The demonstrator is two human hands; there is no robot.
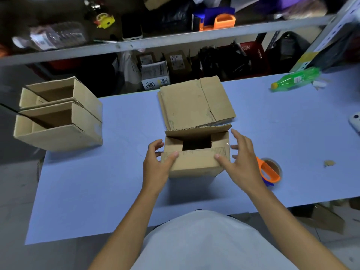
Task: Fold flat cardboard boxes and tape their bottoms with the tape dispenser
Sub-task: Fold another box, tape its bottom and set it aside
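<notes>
Right now the box (196,152) sits at the centre of the tabletop (116,182), its near flap folded down, its far flap standing up, a dark gap showing between the side flaps. Your left hand (157,162) pinches the near flap's corner at 9 o'clock; your right hand (241,158) spreads its fingers loosely around the 3 o'clock corner, thumb on the flap. Ease off either thumb and that flap will likely spring up; push unevenly and the box may skew, leaving a crooked seam. The tape dispenser (269,171) lies at 4 o'clock just beyond your right wrist, so reaching for it means freeing one hand. Flat boxes (194,104) wait at 12 o'clock, folded boxes (58,115) at 10 o'clock
</notes>
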